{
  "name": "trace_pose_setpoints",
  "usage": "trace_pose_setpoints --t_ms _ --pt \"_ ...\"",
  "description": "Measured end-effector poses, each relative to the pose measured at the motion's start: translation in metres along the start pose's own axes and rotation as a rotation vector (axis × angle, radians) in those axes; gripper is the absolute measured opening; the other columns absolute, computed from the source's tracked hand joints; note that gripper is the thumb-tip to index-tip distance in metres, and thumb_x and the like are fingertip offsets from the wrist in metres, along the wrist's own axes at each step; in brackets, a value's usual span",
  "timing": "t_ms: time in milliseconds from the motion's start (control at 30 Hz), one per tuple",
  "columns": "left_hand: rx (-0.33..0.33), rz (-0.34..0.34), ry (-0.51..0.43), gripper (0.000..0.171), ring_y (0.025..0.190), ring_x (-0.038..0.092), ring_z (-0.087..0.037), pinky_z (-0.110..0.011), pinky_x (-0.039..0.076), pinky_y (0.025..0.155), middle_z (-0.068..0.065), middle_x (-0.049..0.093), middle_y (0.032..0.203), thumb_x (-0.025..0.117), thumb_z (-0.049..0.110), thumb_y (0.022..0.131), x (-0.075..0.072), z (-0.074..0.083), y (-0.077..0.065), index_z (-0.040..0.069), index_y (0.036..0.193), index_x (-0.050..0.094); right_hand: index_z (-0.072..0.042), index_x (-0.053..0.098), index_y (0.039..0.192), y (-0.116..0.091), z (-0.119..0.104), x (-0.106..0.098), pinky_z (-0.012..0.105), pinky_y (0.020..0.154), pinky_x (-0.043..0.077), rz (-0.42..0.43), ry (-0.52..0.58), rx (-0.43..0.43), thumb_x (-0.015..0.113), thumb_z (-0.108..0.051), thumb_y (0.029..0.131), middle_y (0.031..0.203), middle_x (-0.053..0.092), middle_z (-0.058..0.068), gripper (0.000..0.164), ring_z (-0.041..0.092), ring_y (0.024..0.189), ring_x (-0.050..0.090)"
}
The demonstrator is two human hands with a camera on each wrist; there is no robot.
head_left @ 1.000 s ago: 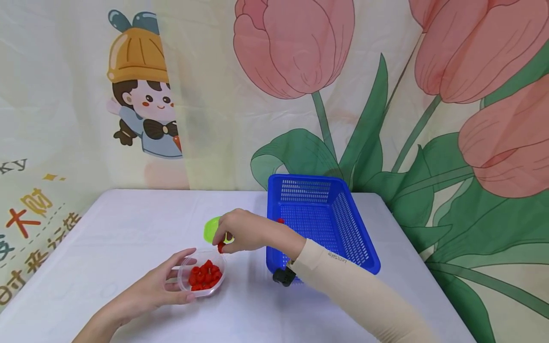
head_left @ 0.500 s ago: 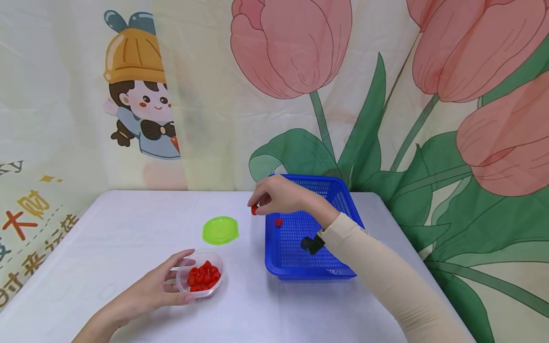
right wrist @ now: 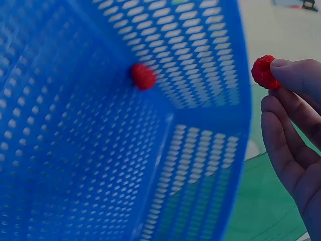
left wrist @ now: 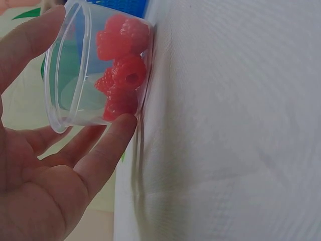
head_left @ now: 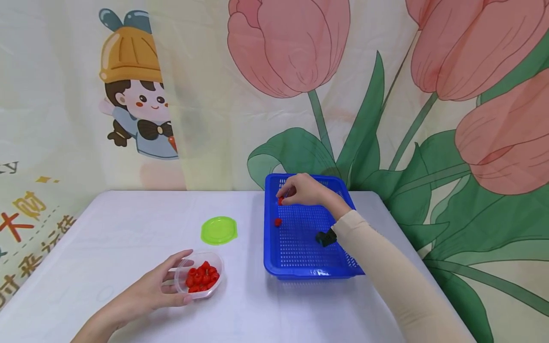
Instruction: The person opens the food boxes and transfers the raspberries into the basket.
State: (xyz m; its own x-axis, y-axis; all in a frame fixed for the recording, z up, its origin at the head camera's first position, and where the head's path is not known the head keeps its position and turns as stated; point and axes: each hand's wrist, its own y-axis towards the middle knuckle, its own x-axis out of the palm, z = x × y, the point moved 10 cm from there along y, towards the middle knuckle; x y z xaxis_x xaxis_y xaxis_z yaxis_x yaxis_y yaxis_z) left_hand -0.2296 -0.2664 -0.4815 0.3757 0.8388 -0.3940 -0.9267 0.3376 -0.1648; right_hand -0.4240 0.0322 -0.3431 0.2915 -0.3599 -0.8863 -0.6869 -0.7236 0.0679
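Note:
My left hand [head_left: 150, 290] holds a clear plastic tub [head_left: 198, 258] from the left, thumb on the near side and fingers round the far side. The tub stands upright on the white tablecloth. Several red raspberries [left wrist: 125, 73] lie in its bottom. Over the back left part of a blue basket [head_left: 309, 272], my right hand [head_left: 306, 191] pinches one raspberry [right wrist: 264, 72] between thumb and fingertips. In the right wrist view this raspberry is above the basket's rim. Another raspberry [head_left: 278, 222] lies on the basket floor against the left wall.
A bright green lid [head_left: 219, 230] lies flat on the table [head_left: 128, 228] between tub and basket. Behind the table hangs a printed backdrop [head_left: 210, 95] with tulips and a cartoon figure. A small black camera [head_left: 326, 237] sits at my right wrist.
My right hand has carried the pinched raspberry from beside the tub, past the green lid, up and right to over the basket. My left hand stays at the tub.

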Motion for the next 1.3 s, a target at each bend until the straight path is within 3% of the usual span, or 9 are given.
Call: trace_pose_setpoints --t_ms 233,533,933,1300 --pt "0.000 0.003 0.007 0.102 0.142 0.049 -0.046 -0.019 0.055 0.094 -0.019 0.038 0.164 0.088 0.026 0.089 0.000 -0.001 0.000 0.023 0.167 0.024 -0.009 0.081 0.119 -0.002 0.032 0.013 0.030 0.091 0.061 -0.001 0.018 0.101 0.079 -0.013 0.097 0.114 0.078 0.004 0.022 0.015 0.100 0.074" --pt "0.010 0.013 0.016 0.101 0.141 0.051 -0.045 -0.020 0.056 0.094 -0.019 0.038 0.164 0.088 0.026 0.089 -0.003 0.003 -0.004 0.023 0.168 0.024 -0.005 0.081 0.117 0.003 0.059 0.043 0.031 0.091 0.061 -0.064 -0.026 0.160 0.080 -0.014 0.096 0.111 0.079 0.003 0.022 0.016 0.100 0.075" --pt "-0.004 0.006 0.012 0.101 0.143 0.048 -0.046 -0.020 0.056 0.094 -0.019 0.037 0.165 0.088 0.026 0.089 -0.003 -0.001 -0.002 0.024 0.168 0.023 -0.009 0.083 0.111 0.005 0.069 0.071 0.028 0.088 0.060 -0.087 -0.051 0.171 0.083 -0.015 0.094 0.102 0.080 0.000 0.018 0.013 0.095 0.074" --pt "0.002 0.000 0.015 0.102 0.142 0.048 -0.046 -0.018 0.055 0.094 -0.019 0.038 0.164 0.088 0.026 0.089 -0.001 0.000 0.002 0.024 0.168 0.024 -0.010 0.083 0.112 0.003 0.075 0.078 0.031 0.092 0.059 -0.074 -0.066 0.191 0.082 -0.015 0.094 0.105 0.081 0.000 0.018 0.013 0.098 0.074"
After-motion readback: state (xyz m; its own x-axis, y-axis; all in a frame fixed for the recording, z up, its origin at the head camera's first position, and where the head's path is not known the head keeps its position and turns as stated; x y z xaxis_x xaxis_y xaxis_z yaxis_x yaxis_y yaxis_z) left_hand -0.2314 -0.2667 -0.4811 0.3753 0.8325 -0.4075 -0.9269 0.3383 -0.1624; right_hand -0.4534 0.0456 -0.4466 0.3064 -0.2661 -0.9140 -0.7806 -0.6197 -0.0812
